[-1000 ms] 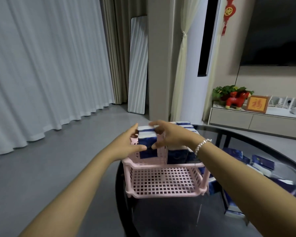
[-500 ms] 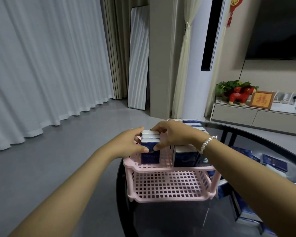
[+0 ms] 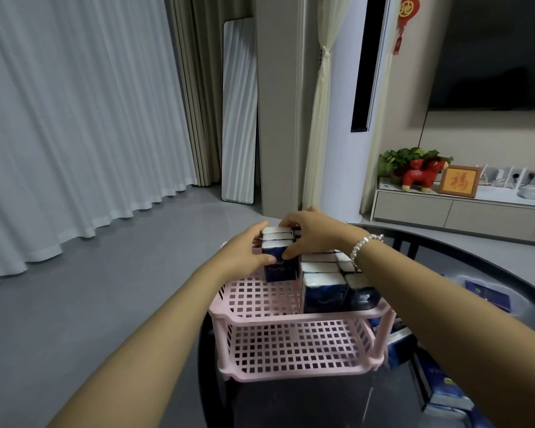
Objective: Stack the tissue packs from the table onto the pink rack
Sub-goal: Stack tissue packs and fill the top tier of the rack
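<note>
Here's the pink rack (image 3: 297, 316), a two-tier plastic lattice on the dark glass bench (image 3: 491, 273), and its top tier is filling with navy-and-white tissue packs standing on end. A finished block of packs (image 3: 325, 287) sits at the tier's right half. At ten o'clock from that block, a short row of packs (image 3: 278, 261) stands at the back-left corner. Both hands are clamped on that row: the left hand (image 3: 244, 254) presses its left side, thumb across the front face; the right hand (image 3: 312, 233), pearl bracelet (image 3: 363, 245) at the wrist, curls over the top, thumb meeting the left's. Loose packs (image 3: 439, 387) lie on the bench at four o'clock of the rack. Compared with half a second back, the row sits lower, settled on the lattice.
</note>
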Demonstrator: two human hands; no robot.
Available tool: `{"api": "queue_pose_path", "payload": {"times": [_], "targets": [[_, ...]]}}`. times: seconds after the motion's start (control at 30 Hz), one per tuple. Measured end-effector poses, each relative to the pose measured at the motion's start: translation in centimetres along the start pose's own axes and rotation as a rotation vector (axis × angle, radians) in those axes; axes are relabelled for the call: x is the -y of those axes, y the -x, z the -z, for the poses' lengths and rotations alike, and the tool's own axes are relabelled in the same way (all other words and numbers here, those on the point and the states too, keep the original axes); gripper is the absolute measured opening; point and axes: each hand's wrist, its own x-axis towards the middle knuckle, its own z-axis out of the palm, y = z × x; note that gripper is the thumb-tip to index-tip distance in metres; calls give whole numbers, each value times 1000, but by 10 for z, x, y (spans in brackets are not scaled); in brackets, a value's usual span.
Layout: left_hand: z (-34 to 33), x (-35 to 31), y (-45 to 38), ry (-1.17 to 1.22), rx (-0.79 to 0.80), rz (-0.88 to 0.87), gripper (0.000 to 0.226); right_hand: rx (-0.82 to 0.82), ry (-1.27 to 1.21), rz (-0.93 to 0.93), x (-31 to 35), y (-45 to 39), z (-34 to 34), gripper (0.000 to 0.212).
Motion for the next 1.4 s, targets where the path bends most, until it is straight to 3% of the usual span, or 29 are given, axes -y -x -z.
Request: {"api": "queue_pose_path", "payload": {"times": [0.27,0.43,1.13,1.27,1.4], "targets": [[-6,-3,-3,-92,37,-15,78,25,81,16,-6,0,-1,72],[-7,1,-4,-164,79,34,76,52,83,13,-10,2,-3,63],[-12,2,8,-1,23,29,76,6,58,26,-6,20,-5,62],[-11,-4,16,36,-55,14,69,-28,2,36,-7,28,-3,58],[-13,-17,33,5,-245,-35,53,-115,-59,58,-10,46,-1,48]]}}
